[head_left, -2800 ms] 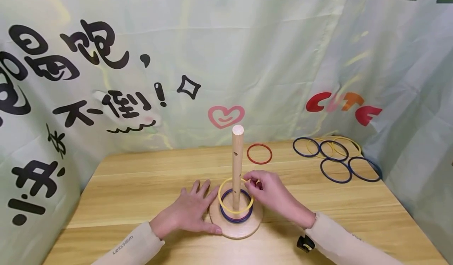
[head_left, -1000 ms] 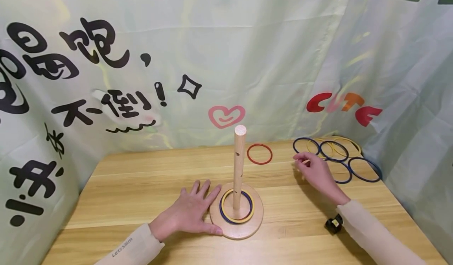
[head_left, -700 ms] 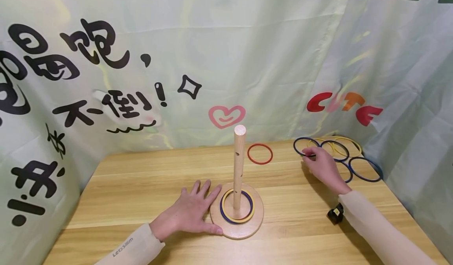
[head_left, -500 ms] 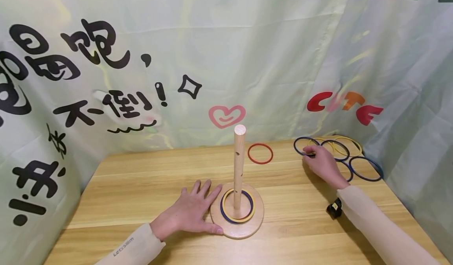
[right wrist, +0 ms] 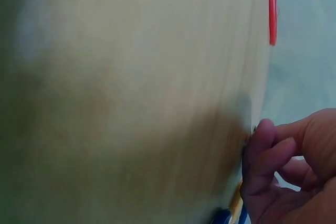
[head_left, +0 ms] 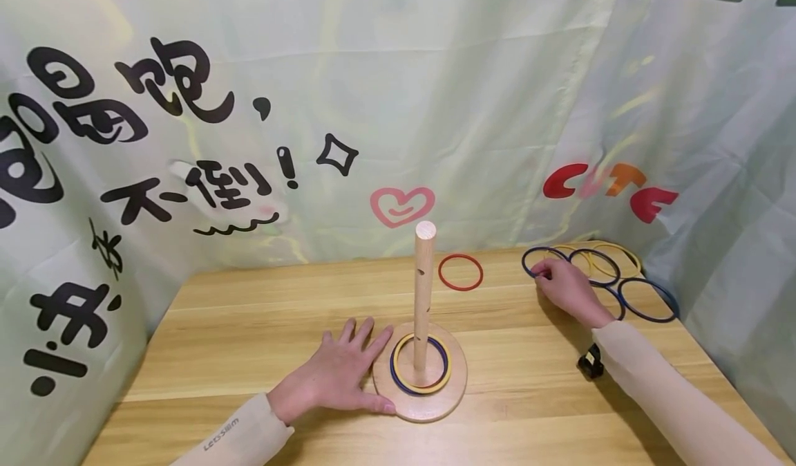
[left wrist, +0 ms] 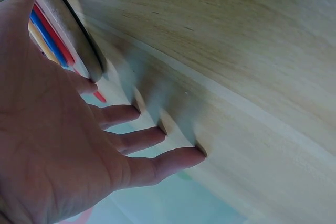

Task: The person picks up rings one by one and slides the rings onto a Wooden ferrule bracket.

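My left hand [head_left: 345,376] lies with spread fingers at the left edge of a round wooden base [head_left: 448,400]; its thumb and index finger touch the rim, and the fingertips rest on the table in the left wrist view. An upright wooden peg [head_left: 423,293] rises from the base. Around its foot lie a yellow ring [head_left: 450,366], a blue ring [head_left: 394,375] and a mostly hidden red one. At the far right my right hand [head_left: 569,290] pinches the near edge of another blue ring [head_left: 524,258], which lies by the pile. The right wrist view shows the thumb and fingertips together.
Several more blue rings [head_left: 649,319] and yellow rings [head_left: 637,262] overlap at the table's back right corner. A lone red ring [head_left: 461,290] lies behind the peg. A printed curtain [head_left: 485,106] hangs along the table's back and sides.
The yellow ring has come down from the right hand onto the base around the peg. My right hand has moved right and taken hold of a blue ring. My left hand has stayed put.
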A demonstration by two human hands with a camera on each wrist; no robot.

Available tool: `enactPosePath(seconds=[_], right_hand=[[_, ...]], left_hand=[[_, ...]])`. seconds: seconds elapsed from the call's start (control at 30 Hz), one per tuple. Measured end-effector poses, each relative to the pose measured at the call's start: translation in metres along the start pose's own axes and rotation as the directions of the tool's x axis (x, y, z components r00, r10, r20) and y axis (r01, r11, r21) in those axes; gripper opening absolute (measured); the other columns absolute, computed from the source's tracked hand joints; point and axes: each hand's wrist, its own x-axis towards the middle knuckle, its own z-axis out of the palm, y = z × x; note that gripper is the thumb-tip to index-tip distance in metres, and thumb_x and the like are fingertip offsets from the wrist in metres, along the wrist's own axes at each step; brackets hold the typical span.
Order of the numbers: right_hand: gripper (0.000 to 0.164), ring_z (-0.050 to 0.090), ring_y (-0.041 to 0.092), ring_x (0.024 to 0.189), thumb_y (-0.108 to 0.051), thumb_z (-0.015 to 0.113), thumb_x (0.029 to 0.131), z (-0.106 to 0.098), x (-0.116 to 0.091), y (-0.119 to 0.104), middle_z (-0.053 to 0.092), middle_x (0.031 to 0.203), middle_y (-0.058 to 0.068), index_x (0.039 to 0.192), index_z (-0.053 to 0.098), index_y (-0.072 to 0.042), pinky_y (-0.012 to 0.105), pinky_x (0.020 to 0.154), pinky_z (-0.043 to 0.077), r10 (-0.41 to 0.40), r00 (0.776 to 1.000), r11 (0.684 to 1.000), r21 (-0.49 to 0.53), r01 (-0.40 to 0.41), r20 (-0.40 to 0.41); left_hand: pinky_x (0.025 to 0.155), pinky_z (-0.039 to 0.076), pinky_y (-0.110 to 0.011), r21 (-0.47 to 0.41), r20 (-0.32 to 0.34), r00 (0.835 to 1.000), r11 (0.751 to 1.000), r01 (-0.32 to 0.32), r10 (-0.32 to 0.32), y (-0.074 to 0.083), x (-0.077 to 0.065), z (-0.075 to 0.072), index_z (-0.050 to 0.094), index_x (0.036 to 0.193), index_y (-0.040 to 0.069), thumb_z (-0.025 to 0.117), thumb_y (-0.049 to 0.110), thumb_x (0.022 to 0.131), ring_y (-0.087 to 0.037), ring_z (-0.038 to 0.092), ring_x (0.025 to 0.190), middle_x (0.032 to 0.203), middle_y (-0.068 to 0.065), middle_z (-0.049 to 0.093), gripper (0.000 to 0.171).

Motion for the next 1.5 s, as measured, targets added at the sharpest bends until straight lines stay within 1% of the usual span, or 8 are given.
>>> enactPosePath(seconds=[0.33,0.67,0.93,1.1,1.23,1.3,1.4,1.5], right_hand=[[0.013,0.064,0.037,0.097,0.006,0.065,0.104,0.006,-0.026,-0.016,0.066,0.11,0.023,0.115,0.071,0.008,0.055,0.08,0.055,-0.266,0.958,0.957,-0.146,0.25,-0.103],[0.016,0.06,0.02,0.079,0.013,0.073,0.097,0.007,-0.061,-0.033,0.064,0.102,0.013,0.109,0.07,0.003,0.037,0.062,0.053,-0.435,0.874,0.894,-0.216,0.392,-0.216],[0.028,0.057,0.014,0.076,0.017,0.081,0.088,0.003,-0.078,-0.045,0.064,0.1,0.006,0.107,0.071,-0.002,0.033,0.06,0.053,-0.551,0.782,0.832,-0.253,0.493,-0.292],[0.034,0.051,0.011,0.073,0.016,0.087,0.082,-0.004,-0.086,-0.055,0.062,0.097,0.003,0.106,0.072,-0.003,0.025,0.058,0.047,-0.587,0.745,0.809,-0.265,0.524,-0.318],[0.007,0.047,0.008,0.071,-0.006,0.079,0.101,-0.009,-0.093,-0.062,0.061,0.094,0.0,0.106,0.074,-0.004,0.019,0.056,0.038,-0.597,0.734,0.802,-0.259,0.538,-0.325],[0.027,0.046,0.007,0.07,-0.028,0.063,0.113,-0.013,-0.096,-0.066,0.06,0.092,-0.001,0.106,0.074,-0.004,0.017,0.056,0.037,-0.604,0.729,0.797,-0.258,0.546,-0.323],[0.06,0.046,0.006,0.069,-0.051,0.037,0.116,-0.019,-0.101,-0.074,0.06,0.091,-0.002,0.106,0.074,-0.004,0.018,0.056,0.038,-0.616,0.721,0.788,-0.264,0.557,-0.318],[0.053,0.046,0.005,0.068,-0.047,0.044,0.117,-0.026,-0.107,-0.083,0.058,0.089,-0.004,0.105,0.073,-0.005,0.016,0.056,0.038,-0.613,0.726,0.79,-0.25,0.56,-0.312]], left_hand=[[0.097,0.039,-0.086,0.002,-0.01,1.0,1.0,0.002,-0.002,0.002,-0.001,0.0,0.026,0.176,0.015,0.065,0.091,0.084,-0.065,0.034,0.149,0.171,-0.033,0.029,0.126],[0.098,0.039,-0.086,-0.005,0.004,1.0,1.0,0.011,-0.011,0.001,-0.001,-0.001,0.025,0.176,0.015,0.065,0.091,0.084,-0.064,0.033,0.15,0.171,-0.033,0.028,0.126],[0.098,0.039,-0.086,0.01,0.0,1.0,1.0,0.012,-0.012,0.001,0.0,-0.001,0.026,0.176,0.015,0.065,0.092,0.083,-0.064,0.034,0.149,0.171,-0.032,0.029,0.126],[0.097,0.04,-0.085,0.021,-0.007,1.0,1.0,0.007,-0.007,0.001,0.0,-0.001,0.027,0.175,0.015,0.065,0.092,0.083,-0.064,0.036,0.148,0.17,-0.032,0.03,0.126],[0.098,0.04,-0.085,0.025,-0.003,1.0,1.0,0.007,-0.007,0.001,0.001,0.0,0.026,0.175,0.015,0.065,0.092,0.083,-0.063,0.035,0.149,0.171,-0.032,0.03,0.126],[0.098,0.04,-0.084,0.025,-0.001,1.0,1.0,0.009,-0.009,0.001,0.001,0.0,0.026,0.176,0.015,0.064,0.093,0.083,-0.063,0.035,0.149,0.171,-0.032,0.03,0.127],[0.098,0.04,-0.084,0.021,0.001,1.0,1.0,0.01,-0.01,0.001,0.001,0.0,0.026,0.176,0.015,0.065,0.092,0.083,-0.063,0.035,0.149,0.171,-0.032,0.03,0.126],[0.098,0.04,-0.085,0.014,0.001,1.0,1.0,0.008,-0.008,0.002,0.001,-0.001,0.026,0.175,0.015,0.065,0.092,0.083,-0.063,0.034,0.149,0.171,-0.032,0.029,0.126]])
